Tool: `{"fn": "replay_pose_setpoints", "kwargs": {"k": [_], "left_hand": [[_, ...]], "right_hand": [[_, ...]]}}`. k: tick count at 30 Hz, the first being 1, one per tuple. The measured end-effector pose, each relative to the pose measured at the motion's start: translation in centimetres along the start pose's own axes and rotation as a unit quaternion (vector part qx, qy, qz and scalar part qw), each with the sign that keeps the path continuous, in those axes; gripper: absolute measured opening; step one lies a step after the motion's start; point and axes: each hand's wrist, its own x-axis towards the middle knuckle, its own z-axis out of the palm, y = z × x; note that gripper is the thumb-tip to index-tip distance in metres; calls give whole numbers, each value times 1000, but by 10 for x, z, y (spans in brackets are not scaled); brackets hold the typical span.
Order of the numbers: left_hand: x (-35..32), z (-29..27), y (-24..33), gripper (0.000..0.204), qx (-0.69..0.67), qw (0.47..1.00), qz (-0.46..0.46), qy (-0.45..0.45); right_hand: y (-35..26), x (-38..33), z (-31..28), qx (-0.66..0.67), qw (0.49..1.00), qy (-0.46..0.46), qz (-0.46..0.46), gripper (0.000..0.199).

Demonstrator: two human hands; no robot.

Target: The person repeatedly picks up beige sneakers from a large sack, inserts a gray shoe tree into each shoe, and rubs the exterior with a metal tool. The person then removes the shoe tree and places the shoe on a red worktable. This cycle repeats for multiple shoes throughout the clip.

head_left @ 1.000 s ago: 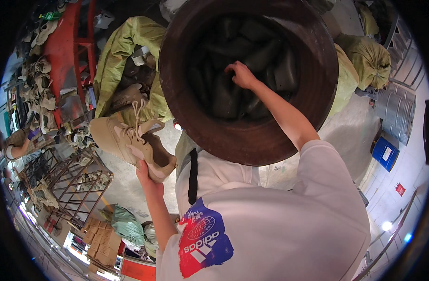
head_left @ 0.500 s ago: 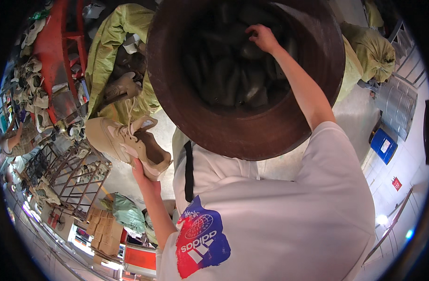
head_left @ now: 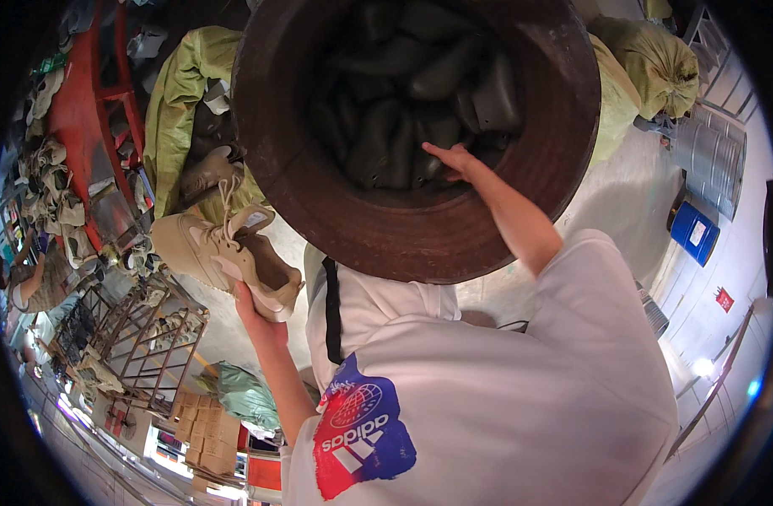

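In my left hand (head_left: 258, 319) is a beige lace-up sneaker (head_left: 205, 253), gripped from below by its side near the heel, with the toe pointing left and the opening facing up. My right hand (head_left: 455, 160) reaches inside a large brown round barrel (head_left: 386, 240) in front of me. Its index finger is stretched out, and nothing shows in its grasp; the other fingers are partly hidden. Just beneath that hand lie several dark, smooth, foot-shaped shoe lasts (head_left: 374, 143). Whether the fingertips touch them I cannot tell.
Left of the barrel, a yellow-green woven sack (head_left: 171, 126) stands open with a brown shoe (head_left: 209, 173) inside. A tied sack (head_left: 652, 67), a metal drum (head_left: 713, 156) and a blue drum (head_left: 694, 234) are at right. Shoe racks (head_left: 154, 354) and cardboard boxes (head_left: 209, 434) stand at left.
My right hand has moved nearer and slightly left within the barrel, its index finger now extended. The sneaker stays in my left hand. The view has shifted a little.
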Motion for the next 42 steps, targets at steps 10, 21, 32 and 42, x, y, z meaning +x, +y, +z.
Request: {"fn": "replay_pose_setpoints", "kwargs": {"k": [10,21,32,42], "left_hand": [[7,7,7,67,8,1000,2,3],[6,-5,30,64,-25,998,35,-45],[12,-29,49,71,-125,981,123,-79],[10,-59,175,110,-25,948,311,-59]], "right_hand": [[5,-54,-18,28,978,-75,-192,93],[-112,-359,-149,-77,829,1,-553,51],[-130,-298,32,352,816,-344,-303,91],[-76,-421,199,145,769,-550,-291,78]]}}
